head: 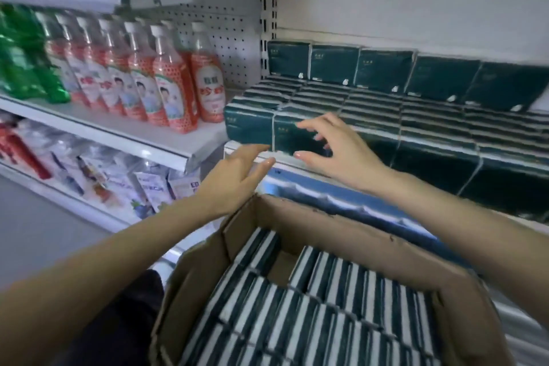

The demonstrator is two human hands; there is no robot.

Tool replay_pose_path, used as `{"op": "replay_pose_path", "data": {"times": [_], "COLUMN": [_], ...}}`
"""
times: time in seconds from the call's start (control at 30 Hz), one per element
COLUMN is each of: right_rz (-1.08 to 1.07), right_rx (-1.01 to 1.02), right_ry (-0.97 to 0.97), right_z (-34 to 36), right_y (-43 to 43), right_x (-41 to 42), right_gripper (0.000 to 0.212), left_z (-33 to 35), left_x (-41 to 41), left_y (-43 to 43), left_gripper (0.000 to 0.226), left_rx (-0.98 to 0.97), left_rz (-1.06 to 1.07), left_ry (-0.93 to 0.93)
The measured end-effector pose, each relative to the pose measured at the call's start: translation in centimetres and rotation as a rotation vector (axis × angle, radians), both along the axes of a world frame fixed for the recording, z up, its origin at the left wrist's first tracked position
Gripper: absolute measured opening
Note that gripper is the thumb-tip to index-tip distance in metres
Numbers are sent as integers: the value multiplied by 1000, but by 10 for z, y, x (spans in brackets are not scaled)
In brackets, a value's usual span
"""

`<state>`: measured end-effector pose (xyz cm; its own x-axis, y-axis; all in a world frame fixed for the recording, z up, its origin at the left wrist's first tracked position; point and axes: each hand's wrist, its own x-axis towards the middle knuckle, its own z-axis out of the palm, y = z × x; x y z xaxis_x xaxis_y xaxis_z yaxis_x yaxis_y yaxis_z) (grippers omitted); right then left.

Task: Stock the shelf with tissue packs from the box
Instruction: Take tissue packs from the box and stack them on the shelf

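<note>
Dark green tissue packs (383, 71) fill the right shelf (240, 146), standing in a back row with more rows in front. At the shelf's front left corner stand two packs side by side. My right hand (335, 154) is spread over the face of the right one (285, 135), index fingertip at its top edge and thumb at its bottom edge. My left hand (234, 178) is held open with straight fingers just below the left pack (248, 124), at the shelf lip. An open cardboard box (341, 232) below holds several packs on edge (297, 306).
To the left, a shelf carries red-labelled drink bottles (175, 92) and green bottles (20, 62). Beneath them lie packaged pouches (148, 187). A perforated upright post (269, 8) divides the two shelf bays. The box sits close under the tissue shelf.
</note>
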<state>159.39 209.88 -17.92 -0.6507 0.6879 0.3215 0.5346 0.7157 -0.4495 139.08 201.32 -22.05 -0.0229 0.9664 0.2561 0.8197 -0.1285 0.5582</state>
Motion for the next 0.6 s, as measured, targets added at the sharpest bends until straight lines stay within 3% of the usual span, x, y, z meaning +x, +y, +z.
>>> {"op": "replay_pose_path", "data": {"times": [0.1,0.3,0.43,0.6], "right_rz": [-9,-31,-25,-105], "right_rx": [-140,-441,-508,-579], "right_ry": [0,-323,-519,-510], "right_z": [-55,-161,-190,-204], "right_y": [-29,-54,-54,-35], "right_x": [-22,-36,-41,-52], "right_gripper": [47,66,77,79], "left_z": [-40,-105,-131,-136], "left_x": [-14,-40,-59,-65], "left_y": [-29,-56,-55,-44], "left_gripper": [79,82,72,57], "left_rx": [-79,-238,-456,-558], "left_rz": [45,119,152,164], "left_ry": [42,200,72,-102]}}
